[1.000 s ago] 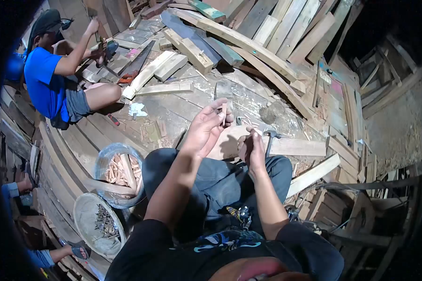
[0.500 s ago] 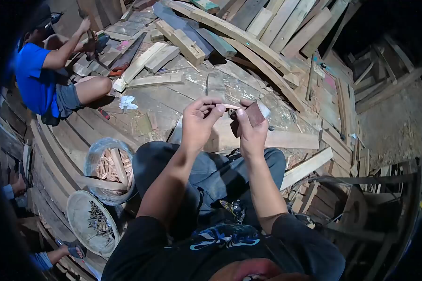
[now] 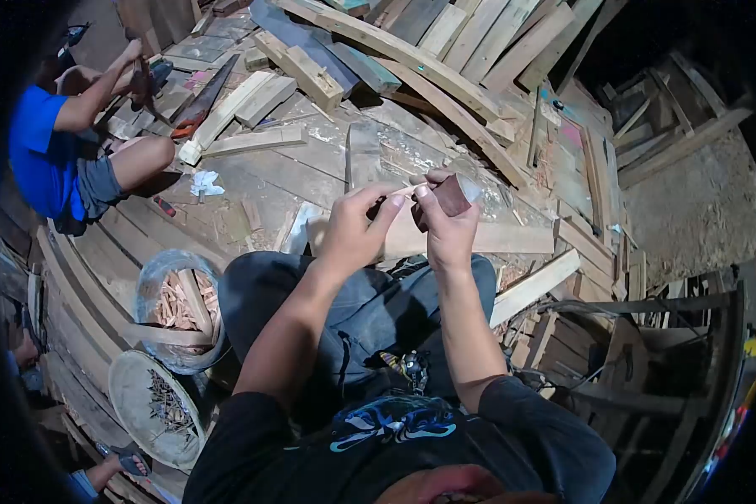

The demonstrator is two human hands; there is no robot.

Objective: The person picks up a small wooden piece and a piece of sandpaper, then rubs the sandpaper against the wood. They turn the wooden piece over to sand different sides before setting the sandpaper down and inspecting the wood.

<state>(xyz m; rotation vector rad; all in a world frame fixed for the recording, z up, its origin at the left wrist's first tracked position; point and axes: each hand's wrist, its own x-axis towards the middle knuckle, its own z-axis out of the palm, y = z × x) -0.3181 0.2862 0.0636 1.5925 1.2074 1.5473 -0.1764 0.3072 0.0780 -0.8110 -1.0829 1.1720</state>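
Upper L of frame: 1 seated person (image 3: 46,151) in blue. Lower L: 2 buckets, 1 pale bucket (image 3: 130,391) w/ dark thin pcs (image 3: 172,407), then 1 bluish bucket (image 3: 154,284) w/ many wood bits (image 3: 179,309), too many to count. Open floor (image 3: 315,172) runs above the L hand (image 3: 354,231), ctr, its fingers pinched on 1 small wood peg (image 3: 406,191); peg's long axis approx. L–R across frame, which end tapers unclear. R hand (image 3: 449,231), just beside, clamps 1 folded sandpaper (image 3: 452,197) near peg's R end. R of ctr: plank (image 3: 512,238), edge close behind hands.
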